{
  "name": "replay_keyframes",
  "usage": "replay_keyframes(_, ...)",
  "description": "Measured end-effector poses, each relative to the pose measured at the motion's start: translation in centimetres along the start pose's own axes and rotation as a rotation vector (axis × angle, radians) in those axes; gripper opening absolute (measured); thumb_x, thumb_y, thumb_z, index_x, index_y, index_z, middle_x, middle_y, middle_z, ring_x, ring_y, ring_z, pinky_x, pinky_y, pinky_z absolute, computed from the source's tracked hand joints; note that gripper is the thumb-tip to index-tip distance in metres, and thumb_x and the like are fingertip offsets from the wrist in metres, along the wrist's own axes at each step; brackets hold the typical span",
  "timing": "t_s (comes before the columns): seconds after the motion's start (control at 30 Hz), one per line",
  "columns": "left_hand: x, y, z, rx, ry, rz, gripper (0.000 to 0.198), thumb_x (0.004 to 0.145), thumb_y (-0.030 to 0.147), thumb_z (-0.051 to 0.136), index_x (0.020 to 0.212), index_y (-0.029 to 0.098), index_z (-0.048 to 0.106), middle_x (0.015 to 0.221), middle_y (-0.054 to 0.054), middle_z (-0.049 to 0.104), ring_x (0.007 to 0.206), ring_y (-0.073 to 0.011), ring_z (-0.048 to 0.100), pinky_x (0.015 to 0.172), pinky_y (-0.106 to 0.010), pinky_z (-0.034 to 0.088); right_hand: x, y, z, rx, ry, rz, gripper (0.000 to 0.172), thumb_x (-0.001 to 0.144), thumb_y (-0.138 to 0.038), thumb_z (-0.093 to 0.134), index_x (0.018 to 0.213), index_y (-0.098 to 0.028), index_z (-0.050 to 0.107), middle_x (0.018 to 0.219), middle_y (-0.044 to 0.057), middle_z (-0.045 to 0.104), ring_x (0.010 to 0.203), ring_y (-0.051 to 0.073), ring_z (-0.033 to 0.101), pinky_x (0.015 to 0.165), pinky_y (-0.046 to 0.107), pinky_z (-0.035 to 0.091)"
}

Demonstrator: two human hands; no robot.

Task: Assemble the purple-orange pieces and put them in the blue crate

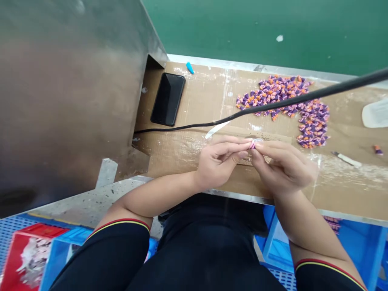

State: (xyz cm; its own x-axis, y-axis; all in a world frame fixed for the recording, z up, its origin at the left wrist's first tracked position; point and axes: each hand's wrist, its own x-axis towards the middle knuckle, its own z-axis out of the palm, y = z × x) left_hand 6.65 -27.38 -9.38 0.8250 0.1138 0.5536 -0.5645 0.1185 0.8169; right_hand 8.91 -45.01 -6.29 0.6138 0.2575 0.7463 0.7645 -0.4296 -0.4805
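Note:
At the front of the cardboard-covered bench, my left hand [216, 163] and my right hand [281, 165] meet fingertip to fingertip. Between them they pinch a small pink-and-purple piece [252, 144], mostly covered by the fingers, so its kind does not show. A small clear, roundish thing [258, 140] shows by the right fingertips; what it is I cannot make out. Beyond my right hand lies a spread of small purple, orange and white pieces [313, 121], packed close together. A craft knife [347, 159] with a pale handle rests to the right of that hand.
A black cable [273, 106] crosses above the bench [200, 97]. To the left stand a large metal housing [69, 93] and a black phone [168, 99]. A blue cap-like piece [190, 68], white strip [216, 128], single piece [378, 150] and whitish container [376, 114] lie around.

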Motion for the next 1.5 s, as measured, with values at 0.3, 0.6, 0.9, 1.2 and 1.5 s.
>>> replay_keyframes(0.3, 0.1, 0.7, 0.2, 0.001, 0.014, 0.118, 0.036, 0.101, 0.008, 0.079, 0.132, 0.025, 0.083, 0.124, -0.008, 0.086, 0.115, -0.0197, 0.085, 0.103, -0.029, 0.072, -0.5, 0.6, 0.2, 0.054, 0.046, -0.064, 0.042, 0.088, -0.003, 0.089, 0.123, -0.026, 0.082, 0.100, 0.003, 0.088, 0.081, 0.022, 0.086, 0.072, 0.035, 0.073)
replay_keyframes(0.6, 0.6, 0.4, -0.7, 0.075, 0.036, -0.012, 0.016, 0.107, 0.024, 0.075, 0.118, 0.021, 0.086, 0.118, -0.010, 0.087, 0.114, -0.0205, 0.085, 0.106, -0.035, 0.070, 0.1, 2.8, -3.3, -0.012, -0.044, 0.119, 0.021, 0.095, -0.013, 0.086, 0.111, -0.027, 0.085, 0.096, 0.003, 0.087, 0.082, 0.020, 0.085, 0.074, 0.030, 0.069)
replay_keyframes(0.9, 0.8, 0.2, -0.8, 0.067, -0.001, -0.072, 0.018, 0.109, 0.036, 0.073, 0.110, 0.023, 0.086, 0.110, -0.009, 0.087, 0.104, -0.0199, 0.084, 0.095, -0.037, 0.071, -2.7, 4.8, -15.5, -0.383, -0.696, 0.160, 0.017, 0.103, -0.023, 0.068, 0.095, -0.027, 0.082, 0.096, 0.005, 0.087, 0.084, 0.021, 0.084, 0.076, 0.032, 0.068)
replay_keyframes(1.2, 0.7, -0.6, -1.0, 0.146, -0.011, -0.061, 0.030, 0.110, 0.049, 0.071, 0.103, 0.025, 0.087, 0.105, -0.008, 0.086, 0.101, -0.0194, 0.082, 0.091, -0.038, 0.069, -7.3, 4.9, -15.5, -0.429, -0.755, 0.234, 0.042, 0.099, -0.013, 0.058, 0.136, -0.026, 0.075, 0.138, 0.015, 0.078, 0.119, 0.029, 0.080, 0.100, 0.045, 0.069)
replay_keyframes(1.5, 0.7, -1.5, -1.4, 0.252, -0.015, -0.079, 0.037, 0.105, 0.060, 0.076, 0.097, 0.026, 0.086, 0.102, -0.005, 0.084, 0.090, -0.0162, 0.078, 0.079, -0.035, 0.064, -10.1, 3.4, -13.5, -0.261, -0.342, 0.607, 0.021, 0.099, -0.043, 0.077, 0.105, -0.024, 0.083, 0.135, 0.017, 0.081, 0.125, 0.031, 0.079, 0.101, 0.051, 0.068)
